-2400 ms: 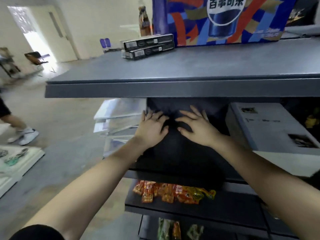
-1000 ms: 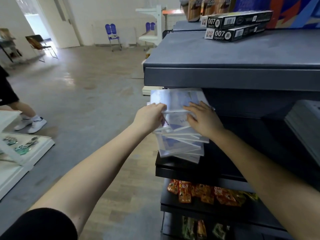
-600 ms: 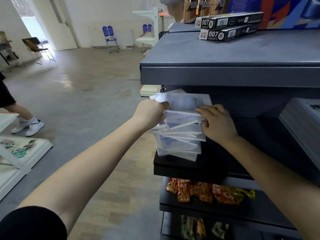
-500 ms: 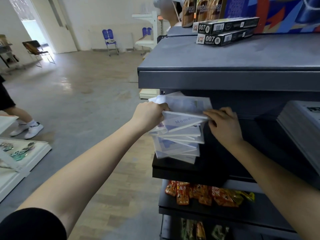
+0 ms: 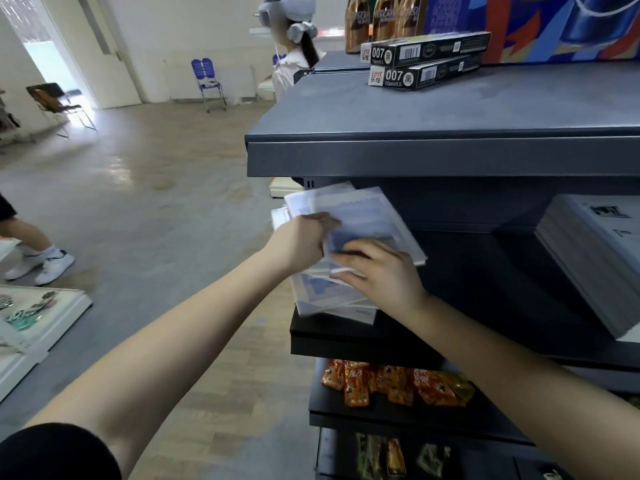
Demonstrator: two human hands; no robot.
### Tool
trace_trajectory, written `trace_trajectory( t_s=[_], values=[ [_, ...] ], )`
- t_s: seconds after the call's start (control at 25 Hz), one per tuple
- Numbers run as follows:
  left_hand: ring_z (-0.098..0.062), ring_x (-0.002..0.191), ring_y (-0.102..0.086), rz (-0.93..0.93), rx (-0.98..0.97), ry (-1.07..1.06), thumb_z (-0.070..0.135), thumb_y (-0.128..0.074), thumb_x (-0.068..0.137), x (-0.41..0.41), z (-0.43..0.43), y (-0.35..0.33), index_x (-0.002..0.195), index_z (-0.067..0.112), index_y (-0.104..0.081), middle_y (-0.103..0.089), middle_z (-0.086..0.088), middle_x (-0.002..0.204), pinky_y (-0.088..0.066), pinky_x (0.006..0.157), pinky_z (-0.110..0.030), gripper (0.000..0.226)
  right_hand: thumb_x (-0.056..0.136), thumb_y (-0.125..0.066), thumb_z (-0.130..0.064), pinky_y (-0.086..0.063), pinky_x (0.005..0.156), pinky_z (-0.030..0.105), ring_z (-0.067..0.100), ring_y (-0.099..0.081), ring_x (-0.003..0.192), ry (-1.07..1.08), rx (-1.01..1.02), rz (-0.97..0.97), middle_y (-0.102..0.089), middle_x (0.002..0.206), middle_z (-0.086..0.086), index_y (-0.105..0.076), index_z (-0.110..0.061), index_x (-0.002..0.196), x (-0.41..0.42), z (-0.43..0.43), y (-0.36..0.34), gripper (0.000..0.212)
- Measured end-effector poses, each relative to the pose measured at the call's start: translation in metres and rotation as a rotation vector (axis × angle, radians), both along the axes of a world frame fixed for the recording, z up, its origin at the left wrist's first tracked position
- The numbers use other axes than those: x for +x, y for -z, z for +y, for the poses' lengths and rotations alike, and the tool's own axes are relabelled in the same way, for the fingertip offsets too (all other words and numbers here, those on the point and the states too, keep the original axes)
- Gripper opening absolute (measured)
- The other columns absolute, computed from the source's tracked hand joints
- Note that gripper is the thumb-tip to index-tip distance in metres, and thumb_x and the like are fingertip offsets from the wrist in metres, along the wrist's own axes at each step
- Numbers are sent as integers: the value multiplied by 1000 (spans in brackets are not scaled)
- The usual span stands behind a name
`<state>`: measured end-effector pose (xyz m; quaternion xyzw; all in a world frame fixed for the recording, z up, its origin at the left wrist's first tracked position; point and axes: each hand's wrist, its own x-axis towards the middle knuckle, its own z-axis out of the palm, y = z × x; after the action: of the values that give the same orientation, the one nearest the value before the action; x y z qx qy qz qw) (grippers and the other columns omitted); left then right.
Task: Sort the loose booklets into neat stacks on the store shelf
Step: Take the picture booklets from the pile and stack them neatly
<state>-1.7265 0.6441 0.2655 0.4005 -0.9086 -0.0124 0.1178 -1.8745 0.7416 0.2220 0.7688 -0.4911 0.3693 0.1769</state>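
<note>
**Two hands on a crooked pile of booklets at a store shelf's end**

Nearest and lowest, orange snack packets (image 5: 391,381) lie on a lower shelf. Above them, a crooked pile of booklets (image 5: 325,296) sits at the left end of the dark middle shelf (image 5: 346,337). The left hand (image 5: 301,242) grips the left edge of the top booklet (image 5: 367,216), which is tilted up off the pile. The right hand (image 5: 384,282) lies on the pile beneath it, and blur hides whether it pinches anything. A neat grey stack (image 5: 588,258) stands well to the right. Farther up, two black boxes (image 5: 422,62) rest on the top shelf (image 5: 415,112).
</note>
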Motion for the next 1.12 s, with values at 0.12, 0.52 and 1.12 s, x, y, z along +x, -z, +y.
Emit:
trace_trajectory(
  t_s=[0.12,0.52,1.12],
  values=[
    [-20,135,-38,42,83,194,8,-51,87,10,16,5,136,10,-47,-41,-5,146,-30,105,-21,49,70,-67,-45,-54,55,27,17,-63,79,72,59,-70,-68,87,1,-73,-13,85,10,-12,-7,36],
    [-14,97,-56,428,178,129,-12,-40,74,35,19,14,116,11,-61,-61,6,112,-38,76,-8,53,74,-73,-34,-34,105,49,36,-39,127,213,334,90,-48,133,11,-56,-17,124,-8,-25,-6,55],
    [-39,114,-54,246,-32,36,49,-47,74,-31,45,31,115,25,-65,-56,-8,131,-38,98,-53,51,74,-76,-33,-44,100,48,36,-46,122,78,321,-248,-54,133,8,-66,-18,117,-66,2,12,47]
  ],
)
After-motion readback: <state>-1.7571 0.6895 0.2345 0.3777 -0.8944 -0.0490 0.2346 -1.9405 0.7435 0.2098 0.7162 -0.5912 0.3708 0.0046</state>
